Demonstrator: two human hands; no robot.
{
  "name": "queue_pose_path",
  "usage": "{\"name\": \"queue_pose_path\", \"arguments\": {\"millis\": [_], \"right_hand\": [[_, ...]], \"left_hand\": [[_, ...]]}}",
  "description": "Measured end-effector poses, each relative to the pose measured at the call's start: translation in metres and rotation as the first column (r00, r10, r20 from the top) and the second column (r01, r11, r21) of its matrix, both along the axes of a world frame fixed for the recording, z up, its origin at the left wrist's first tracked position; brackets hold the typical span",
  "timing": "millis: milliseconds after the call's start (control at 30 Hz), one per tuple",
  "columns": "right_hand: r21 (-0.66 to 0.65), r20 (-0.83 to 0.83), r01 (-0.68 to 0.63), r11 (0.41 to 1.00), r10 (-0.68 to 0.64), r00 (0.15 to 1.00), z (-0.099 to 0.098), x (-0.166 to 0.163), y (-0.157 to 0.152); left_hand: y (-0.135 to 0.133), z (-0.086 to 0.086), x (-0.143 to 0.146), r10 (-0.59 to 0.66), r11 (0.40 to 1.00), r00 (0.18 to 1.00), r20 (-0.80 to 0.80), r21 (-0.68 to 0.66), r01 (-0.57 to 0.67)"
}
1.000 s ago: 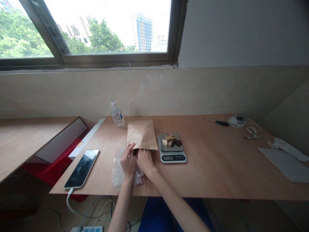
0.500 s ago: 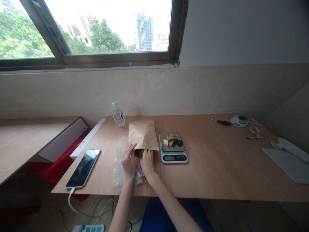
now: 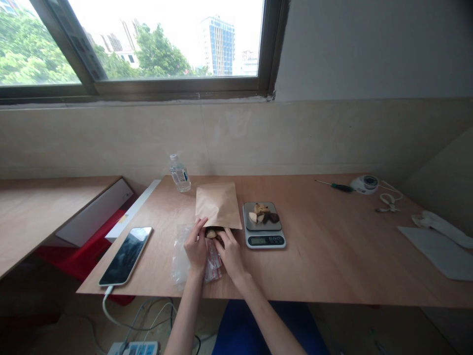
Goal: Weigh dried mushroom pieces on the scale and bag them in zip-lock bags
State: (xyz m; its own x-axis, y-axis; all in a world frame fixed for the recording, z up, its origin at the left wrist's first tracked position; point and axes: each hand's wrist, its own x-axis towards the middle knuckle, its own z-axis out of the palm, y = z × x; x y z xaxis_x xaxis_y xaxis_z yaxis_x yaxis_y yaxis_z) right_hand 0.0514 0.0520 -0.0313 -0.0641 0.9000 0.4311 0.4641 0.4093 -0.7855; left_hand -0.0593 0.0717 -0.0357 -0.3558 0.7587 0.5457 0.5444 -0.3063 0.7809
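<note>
A brown paper bag [image 3: 219,204] lies flat on the wooden table [image 3: 332,256], its mouth towards me. My left hand [image 3: 195,246] pinches the near left corner of the bag's mouth. My right hand [image 3: 229,251] sits at the mouth, fingers curled round a small light-brown piece [image 3: 211,233] that shows in the opening. Both hands rest over a clear plastic bag [image 3: 181,259] with red-and-white contents. Right of the paper bag stands a small kitchen scale [image 3: 263,228] bearing a few pale and dark pieces [image 3: 263,214].
A phone [image 3: 126,255] on a white cable lies at the table's front left. A water bottle [image 3: 179,173] stands behind the paper bag. A screwdriver [image 3: 334,186], a tape roll [image 3: 365,184], a cord and a grey sheet [image 3: 438,254] sit at the right.
My right hand has drawn back slightly from the bag's mouth, and a light-brown piece now shows in the opening. The left hand stays at the bag's corner.
</note>
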Motion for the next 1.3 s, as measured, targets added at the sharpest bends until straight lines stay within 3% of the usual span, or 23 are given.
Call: {"name": "queue_pose_path", "arguments": {"millis": [133,300,567,767,867,1000,1133,1300], "right_hand": [[-0.001,-0.006,0.043,0.999,-0.043,0.999,-0.003,0.001,-0.004],[0.011,-0.135,0.055,0.998,-0.053,0.989,-0.002,0.006,-0.01],[-0.048,-0.326,-0.003,0.999,-0.013,0.945,0.014,0.022,-0.025],[-0.153,-0.27,0.167,0.974,-0.203,0.941,0.021,0.079,-0.046],[-0.199,-0.21,0.4,0.894,-0.438,0.874,0.011,0.135,-0.042],[-0.191,-0.023,0.737,0.648,-0.754,0.657,-0.008,0.207,-0.026],[-0.179,0.168,0.797,0.577,-0.78,0.602,-0.019,0.241,-0.015],[-0.037,0.527,0.858,0.512,-0.72,0.452,-0.018,0.235,-0.011]], "left_hand": [[0.0,-0.001,-0.001,-0.011,1.0,1.0,-0.011,-0.002,0.011],[0.0,-0.001,-0.001,-0.006,1.0,1.0,-0.015,0.003,0.006],[0.0,-0.001,-0.001,-0.009,1.0,1.0,-0.023,0.006,0.009],[0.0,-0.002,0.0,-0.005,1.0,1.0,0.009,-0.001,0.005],[0.0,-0.004,0.0,-0.007,1.0,1.0,0.025,0.007,0.007],[0.002,-0.006,-0.001,0.01,1.0,0.999,0.037,0.015,-0.011],[0.002,-0.007,0.0,0.023,0.999,0.999,0.048,0.021,-0.025],[0.002,-0.006,0.0,0.038,0.999,0.998,0.059,0.024,-0.04]]}}
